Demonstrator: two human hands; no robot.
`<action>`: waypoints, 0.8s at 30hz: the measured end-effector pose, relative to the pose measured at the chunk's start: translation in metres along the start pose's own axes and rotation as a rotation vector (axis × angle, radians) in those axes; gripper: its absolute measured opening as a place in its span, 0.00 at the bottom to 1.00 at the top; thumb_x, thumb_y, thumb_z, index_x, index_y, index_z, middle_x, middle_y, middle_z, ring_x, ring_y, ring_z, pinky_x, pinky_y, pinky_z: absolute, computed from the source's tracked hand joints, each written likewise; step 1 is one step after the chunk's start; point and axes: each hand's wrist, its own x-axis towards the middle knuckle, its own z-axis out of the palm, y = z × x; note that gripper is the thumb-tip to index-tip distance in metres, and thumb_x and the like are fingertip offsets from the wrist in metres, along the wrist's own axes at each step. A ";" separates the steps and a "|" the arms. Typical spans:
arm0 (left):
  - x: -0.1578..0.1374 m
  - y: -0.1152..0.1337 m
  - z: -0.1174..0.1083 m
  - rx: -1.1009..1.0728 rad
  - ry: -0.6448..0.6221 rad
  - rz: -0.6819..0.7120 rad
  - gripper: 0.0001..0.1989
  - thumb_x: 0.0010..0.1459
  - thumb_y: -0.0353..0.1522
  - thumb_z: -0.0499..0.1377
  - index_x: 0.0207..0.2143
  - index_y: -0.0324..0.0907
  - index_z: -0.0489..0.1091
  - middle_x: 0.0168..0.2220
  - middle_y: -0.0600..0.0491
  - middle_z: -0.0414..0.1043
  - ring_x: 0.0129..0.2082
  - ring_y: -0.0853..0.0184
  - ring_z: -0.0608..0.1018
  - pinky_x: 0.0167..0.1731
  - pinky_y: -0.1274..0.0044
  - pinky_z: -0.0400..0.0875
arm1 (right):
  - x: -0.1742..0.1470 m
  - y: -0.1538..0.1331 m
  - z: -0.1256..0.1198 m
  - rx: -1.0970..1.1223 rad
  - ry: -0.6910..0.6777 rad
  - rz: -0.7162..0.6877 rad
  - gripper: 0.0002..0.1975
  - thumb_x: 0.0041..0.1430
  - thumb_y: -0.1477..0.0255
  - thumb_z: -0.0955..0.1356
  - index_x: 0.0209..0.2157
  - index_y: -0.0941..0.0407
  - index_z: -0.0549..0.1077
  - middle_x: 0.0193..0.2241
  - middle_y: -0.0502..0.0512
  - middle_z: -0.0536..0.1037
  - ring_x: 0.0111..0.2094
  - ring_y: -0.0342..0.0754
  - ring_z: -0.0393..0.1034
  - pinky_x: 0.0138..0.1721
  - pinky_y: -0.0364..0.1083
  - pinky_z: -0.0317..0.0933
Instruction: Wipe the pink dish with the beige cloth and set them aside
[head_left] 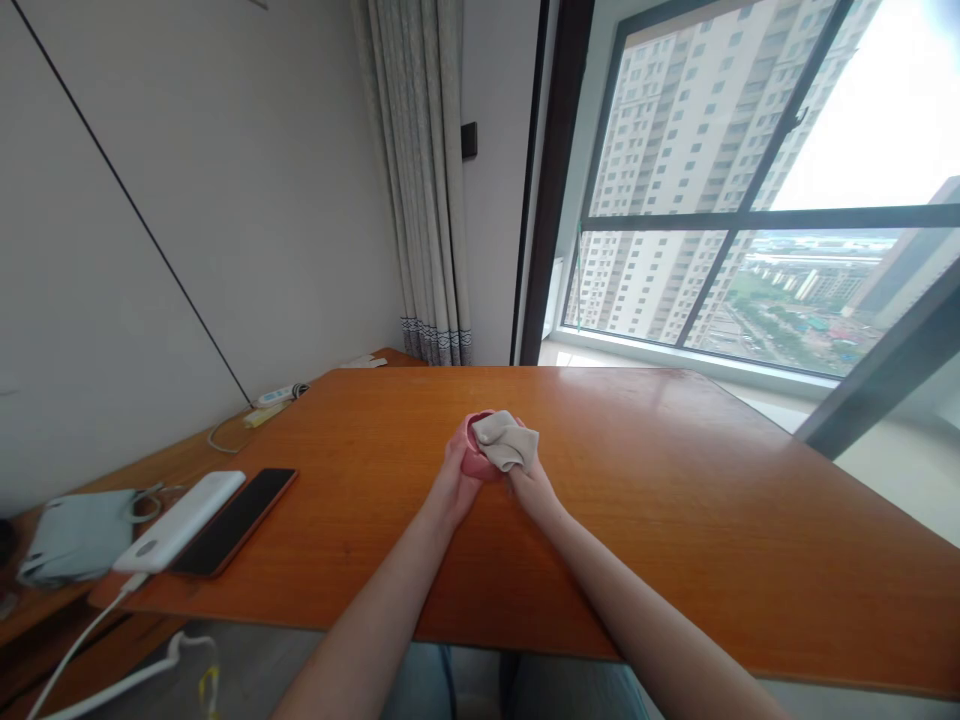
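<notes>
Both my hands are together over the middle of the wooden table (645, 520). My left hand (454, 480) is wrapped round the left side of a small pink cup (474, 462), which is tilted with its opening toward the right. In my right hand (534, 486) is a light grey cloth (511, 442), bunched over the cup's rim and partly inside its opening. The cloth hides most of my right fingertips and part of the cup. Whether the cup's base touches the table cannot be made out.
At the table's left edge lie a black phone (238, 522) and a white power bank (180, 520) with a cable plugged in. Beyond them is a folded grey-blue pouch (79, 535). A power strip (281, 396) rests by the wall. A window (750, 220) stands at the right.
</notes>
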 end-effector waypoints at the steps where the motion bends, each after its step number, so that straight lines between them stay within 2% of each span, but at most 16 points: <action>1: 0.000 -0.001 0.000 -0.011 -0.030 -0.036 0.23 0.59 0.40 0.54 0.55 0.38 0.63 0.58 0.45 0.62 0.60 0.59 0.60 0.58 0.69 0.56 | 0.001 0.001 -0.002 -0.005 0.028 -0.005 0.27 0.55 0.62 0.65 0.56 0.53 0.62 0.53 0.56 0.68 0.58 0.56 0.56 0.58 0.58 0.51; 3: -0.001 -0.001 0.000 -0.020 -0.062 -0.104 0.25 0.60 0.42 0.52 0.55 0.37 0.63 0.58 0.44 0.62 0.60 0.59 0.61 0.58 0.69 0.57 | 0.004 0.002 -0.011 -0.006 0.086 -0.002 0.25 0.53 0.64 0.66 0.54 0.52 0.64 0.53 0.56 0.69 0.56 0.56 0.59 0.58 0.57 0.52; 6: -0.002 0.003 -0.005 0.045 0.001 -0.241 0.26 0.60 0.44 0.51 0.55 0.38 0.63 0.55 0.45 0.66 0.57 0.59 0.66 0.54 0.69 0.63 | 0.012 -0.001 -0.027 0.008 0.094 0.036 0.18 0.50 0.68 0.66 0.45 0.54 0.71 0.46 0.56 0.74 0.49 0.55 0.67 0.54 0.56 0.57; 9: -0.004 0.007 -0.011 0.158 0.046 -0.426 0.28 0.58 0.48 0.51 0.55 0.42 0.63 0.51 0.45 0.70 0.50 0.58 0.72 0.45 0.69 0.70 | 0.019 -0.006 -0.039 0.015 -0.002 0.081 0.10 0.48 0.70 0.64 0.33 0.55 0.74 0.36 0.55 0.77 0.41 0.53 0.71 0.48 0.53 0.62; 12: -0.005 0.006 -0.016 0.225 0.049 -0.518 0.26 0.56 0.45 0.55 0.54 0.42 0.64 0.49 0.45 0.72 0.45 0.59 0.76 0.40 0.71 0.72 | 0.022 -0.007 -0.043 0.014 -0.128 0.095 0.09 0.47 0.71 0.64 0.31 0.55 0.75 0.34 0.54 0.78 0.41 0.53 0.71 0.46 0.52 0.63; 16: -0.003 -0.001 -0.016 0.201 0.130 -0.439 0.23 0.55 0.40 0.58 0.52 0.40 0.66 0.49 0.45 0.71 0.44 0.60 0.76 0.43 0.71 0.71 | 0.019 -0.004 -0.040 -0.031 -0.207 0.079 0.17 0.50 0.70 0.65 0.43 0.55 0.74 0.46 0.56 0.75 0.49 0.54 0.67 0.53 0.54 0.58; 19: 0.000 -0.003 -0.013 0.165 0.211 -0.302 0.21 0.55 0.37 0.59 0.51 0.43 0.66 0.51 0.48 0.70 0.47 0.61 0.74 0.45 0.71 0.71 | 0.016 -0.002 -0.037 -0.234 -0.198 0.018 0.23 0.51 0.71 0.65 0.51 0.52 0.69 0.60 0.56 0.61 0.61 0.57 0.51 0.60 0.62 0.42; 21: 0.003 -0.001 -0.012 0.150 0.252 -0.199 0.21 0.55 0.36 0.59 0.52 0.45 0.66 0.52 0.49 0.69 0.48 0.61 0.74 0.45 0.72 0.71 | 0.013 -0.003 -0.034 -0.360 -0.228 -0.047 0.27 0.51 0.74 0.64 0.55 0.50 0.64 0.63 0.54 0.53 0.64 0.58 0.40 0.61 0.64 0.33; 24: 0.006 0.003 -0.014 0.125 0.250 -0.105 0.22 0.55 0.36 0.58 0.53 0.47 0.64 0.52 0.50 0.69 0.47 0.62 0.74 0.42 0.73 0.72 | 0.007 -0.008 -0.026 -0.395 -0.319 -0.120 0.31 0.52 0.76 0.63 0.59 0.49 0.59 0.64 0.52 0.50 0.65 0.56 0.36 0.62 0.62 0.36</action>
